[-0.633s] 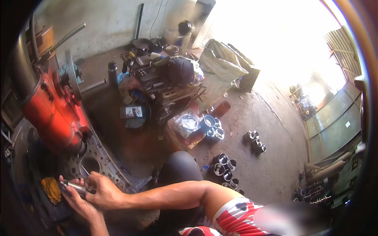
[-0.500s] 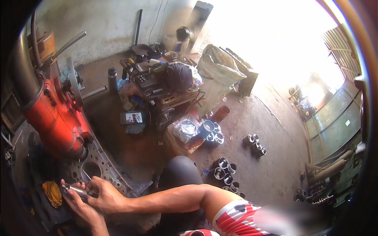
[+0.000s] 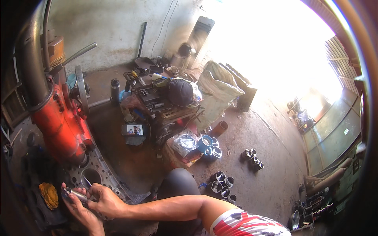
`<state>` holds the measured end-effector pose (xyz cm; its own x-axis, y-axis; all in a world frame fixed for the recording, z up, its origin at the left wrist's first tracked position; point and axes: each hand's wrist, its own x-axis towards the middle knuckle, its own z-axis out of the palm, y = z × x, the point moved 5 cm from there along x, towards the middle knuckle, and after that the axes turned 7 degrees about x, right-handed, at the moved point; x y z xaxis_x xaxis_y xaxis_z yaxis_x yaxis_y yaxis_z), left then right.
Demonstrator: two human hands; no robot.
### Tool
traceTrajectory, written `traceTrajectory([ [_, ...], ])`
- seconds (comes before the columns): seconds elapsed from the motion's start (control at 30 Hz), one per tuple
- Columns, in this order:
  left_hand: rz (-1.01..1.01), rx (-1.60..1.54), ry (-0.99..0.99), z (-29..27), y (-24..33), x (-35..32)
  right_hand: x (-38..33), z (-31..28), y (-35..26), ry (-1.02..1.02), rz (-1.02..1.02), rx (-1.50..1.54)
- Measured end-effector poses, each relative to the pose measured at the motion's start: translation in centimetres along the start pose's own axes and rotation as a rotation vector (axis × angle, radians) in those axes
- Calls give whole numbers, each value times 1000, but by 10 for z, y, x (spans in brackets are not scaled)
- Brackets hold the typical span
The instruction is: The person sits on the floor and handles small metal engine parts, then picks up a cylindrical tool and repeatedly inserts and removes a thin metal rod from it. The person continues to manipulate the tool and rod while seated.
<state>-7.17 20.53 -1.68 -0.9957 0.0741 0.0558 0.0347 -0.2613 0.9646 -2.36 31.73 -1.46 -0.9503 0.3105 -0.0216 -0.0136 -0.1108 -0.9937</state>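
Both hands work together at the lower left edge of the view. The left hand [image 3: 80, 210] is curled closed around a short metal cylinder [image 3: 73, 194], gripping it from below; one end of the piece projects past the fingers toward the upper left. The right hand [image 3: 104, 200] is closed over the same piece from the right side, and its fingertips pinch a thin pointed tool [image 3: 87, 181] whose tip rises above the knuckles. Whether the tool tip touches the cylinder cannot be determined.

The cylinder sits between the two hands, held clear above the perforated metal plate [image 3: 103, 173] lying on the floor just beyond them. A large round bore [image 3: 90, 177] in that plate opens directly behind the tool tip. A yellow rag [image 3: 49, 194] lies just left of the left hand.

The red engine block [image 3: 59, 122] stands above the plate. The person's dark-clad knee [image 3: 179, 185] rises right of the right forearm. Farther out on the concrete floor are a cluster of metal sleeves [image 3: 222, 187], a second cluster [image 3: 252, 157] well apart to the right, a blue cup [image 3: 204, 142], and a phone [image 3: 134, 129] with a lit screen near a cluttered tool pile [image 3: 161, 100].
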Motion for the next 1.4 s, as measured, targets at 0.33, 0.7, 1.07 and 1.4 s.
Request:
traceTrajectory([
  [0.33,0,-11,-7,1,0,1,-1,-1,-4,10,32,40],
  [0.7,-1,4,-2,1,0,-1,-2,-2,-5,8,-33,-22],
  [1.07,9,48,-13,3,6,0,-4,-6,-4,89,-55,-51],
  [1.4,8,-76,-46,6,6,-1,-1,-5,-8,32,39,-95],
])
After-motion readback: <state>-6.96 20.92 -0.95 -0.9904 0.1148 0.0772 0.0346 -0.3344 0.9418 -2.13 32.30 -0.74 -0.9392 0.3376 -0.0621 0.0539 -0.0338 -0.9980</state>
